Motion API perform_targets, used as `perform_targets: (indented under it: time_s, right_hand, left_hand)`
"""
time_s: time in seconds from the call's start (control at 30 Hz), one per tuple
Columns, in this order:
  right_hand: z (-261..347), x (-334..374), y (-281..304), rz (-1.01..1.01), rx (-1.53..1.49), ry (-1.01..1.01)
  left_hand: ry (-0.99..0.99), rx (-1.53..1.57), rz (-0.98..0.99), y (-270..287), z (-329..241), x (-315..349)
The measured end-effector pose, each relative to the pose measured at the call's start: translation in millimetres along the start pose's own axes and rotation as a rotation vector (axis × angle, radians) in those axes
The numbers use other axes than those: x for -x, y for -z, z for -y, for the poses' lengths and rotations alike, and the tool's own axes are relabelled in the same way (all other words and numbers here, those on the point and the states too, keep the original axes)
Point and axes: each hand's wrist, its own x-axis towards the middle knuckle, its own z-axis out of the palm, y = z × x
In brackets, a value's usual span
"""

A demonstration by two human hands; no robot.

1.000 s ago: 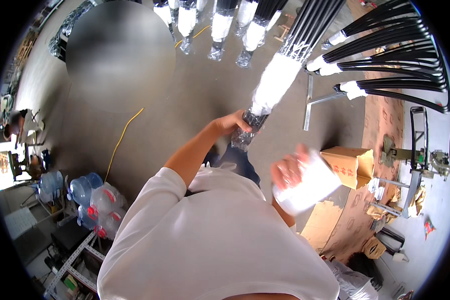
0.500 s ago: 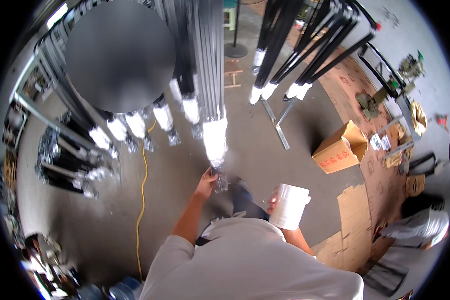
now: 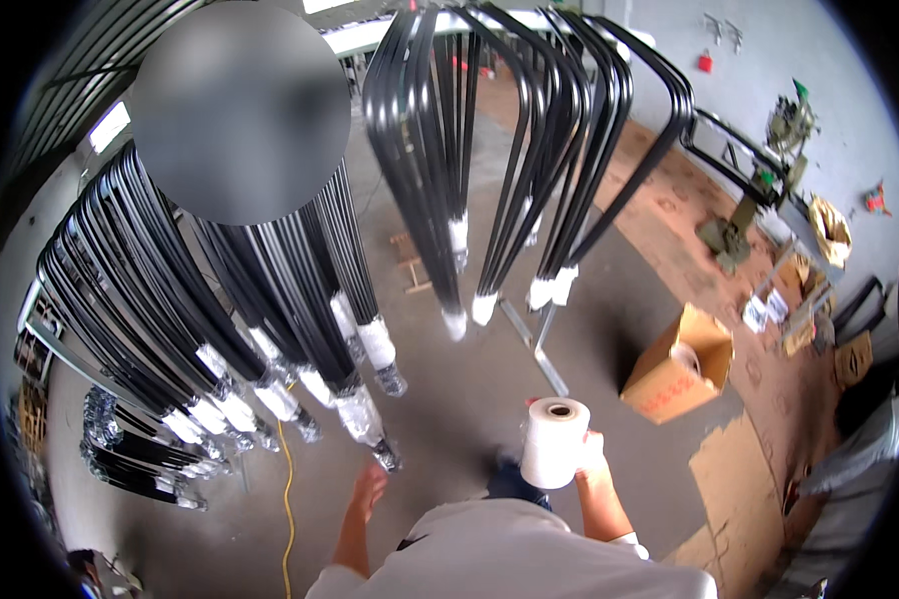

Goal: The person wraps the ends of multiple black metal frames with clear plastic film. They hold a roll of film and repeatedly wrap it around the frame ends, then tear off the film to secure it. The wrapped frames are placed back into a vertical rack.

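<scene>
In my right hand (image 3: 591, 459) is a thick roll of stretch film (image 3: 547, 446), white and translucent, its core opening tilted up. My fingers lie round the roll's right side. My left hand (image 3: 368, 489) is held just below the wrapped end (image 3: 365, 417) of a bundle of black tubes, with its fingers stretched out and slightly blurred; nothing shows in it. Clear and whitish film covers that bundle's lower end. More bent black tubes (image 3: 160, 290) hang in bundles to the left, their lower ends wrapped likewise.
Bundles of black bent tubes (image 3: 559, 130) hang from a rack ahead, above a metal stand foot (image 3: 537, 349). An open cardboard box (image 3: 669, 384) stands right, beside flattened cardboard (image 3: 734, 479). A yellow cable (image 3: 289, 499) crosses the floor at left. A green machine (image 3: 734, 235) stands far right.
My left hand has come off the wrapped bundle end and moved down and left. The film roll has tipped, now showing its core. The view has turned, bringing the tube racks more fully into sight.
</scene>
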Motion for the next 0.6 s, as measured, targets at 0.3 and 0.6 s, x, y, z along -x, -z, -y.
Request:
perform_targets:
  time_s: [0.3,0.6]
  right_hand:
    - [131,-173,3,0.067,0.275,0.389]
    - [138,-236,-6,0.205,0.147,0.304]
  left_hand:
    - [-0.969,-0.303,0.183,-166,-196,20]
    - [-1.283,-0.115,0.222,-244,-356,-15]
